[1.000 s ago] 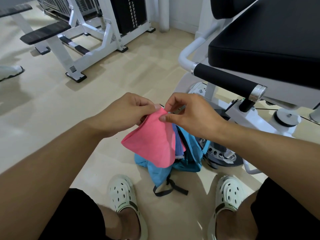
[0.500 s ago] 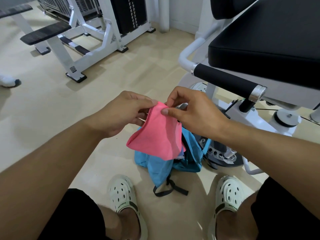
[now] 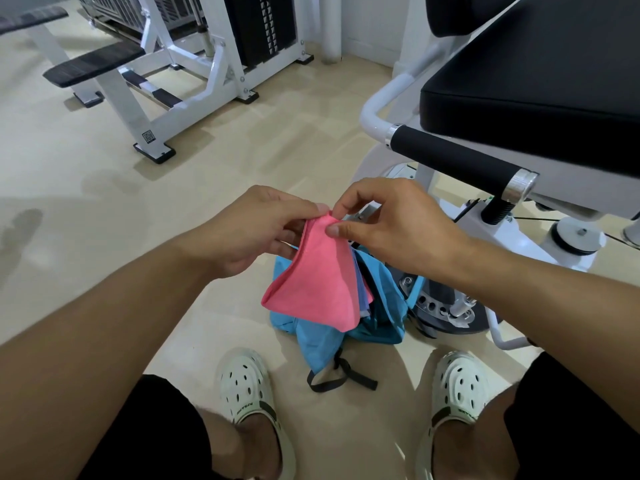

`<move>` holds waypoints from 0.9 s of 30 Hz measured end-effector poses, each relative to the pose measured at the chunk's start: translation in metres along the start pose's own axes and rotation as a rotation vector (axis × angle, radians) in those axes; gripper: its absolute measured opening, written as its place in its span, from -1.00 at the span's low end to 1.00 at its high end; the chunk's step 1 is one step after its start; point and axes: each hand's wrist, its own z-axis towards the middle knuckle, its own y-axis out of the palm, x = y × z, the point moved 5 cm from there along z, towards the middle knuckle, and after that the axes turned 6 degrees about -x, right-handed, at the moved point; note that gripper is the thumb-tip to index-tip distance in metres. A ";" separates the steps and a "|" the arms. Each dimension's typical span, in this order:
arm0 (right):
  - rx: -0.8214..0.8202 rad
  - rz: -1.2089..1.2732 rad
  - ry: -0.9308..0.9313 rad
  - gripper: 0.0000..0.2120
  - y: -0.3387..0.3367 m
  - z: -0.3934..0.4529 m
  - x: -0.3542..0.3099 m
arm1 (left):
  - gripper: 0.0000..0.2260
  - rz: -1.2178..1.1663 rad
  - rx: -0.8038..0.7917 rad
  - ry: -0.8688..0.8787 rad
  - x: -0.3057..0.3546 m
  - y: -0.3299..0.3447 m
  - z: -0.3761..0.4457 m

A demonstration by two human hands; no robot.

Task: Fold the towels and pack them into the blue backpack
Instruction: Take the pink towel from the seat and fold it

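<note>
Light: bright, even, soft indoor light; no hard beams.
Floor (image 3: 104,188): pale sheen, with milky reflections at the left and a dim dark smudge of reflection near the left edge.
Shadows: soft-edged; a faint one lies under the white machine frame (image 3: 180,98), a deeper one beside the blue backpack (image 3: 322,337) and between the white clogs (image 3: 246,386).
Glare: small highlights on the chrome collar of the black handle (image 3: 457,161); the black seat pad (image 3: 540,71) reads matte.
Focus: sharp across the centre; pink towel (image 3: 318,282) weave faintly visible.
Distortion: wide-angle bowing; forearms swell toward the lower corners, frame lines lean outward at the top.
Blur: none from motion.
</note>
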 end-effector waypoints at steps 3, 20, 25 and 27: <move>0.018 -0.042 -0.042 -0.87 0.000 -0.001 -0.004 | -0.78 0.020 0.005 -0.003 -0.002 -0.001 0.002; -0.083 0.093 -0.020 -0.86 0.005 0.003 0.001 | -0.86 0.237 -0.034 0.085 0.001 -0.005 -0.001; -0.099 0.084 0.026 -0.88 0.003 0.004 0.006 | -0.87 0.218 -0.067 0.096 0.000 -0.006 -0.002; -0.107 0.091 0.034 -0.89 0.003 0.004 0.007 | -0.86 0.216 -0.073 0.099 0.000 -0.006 -0.001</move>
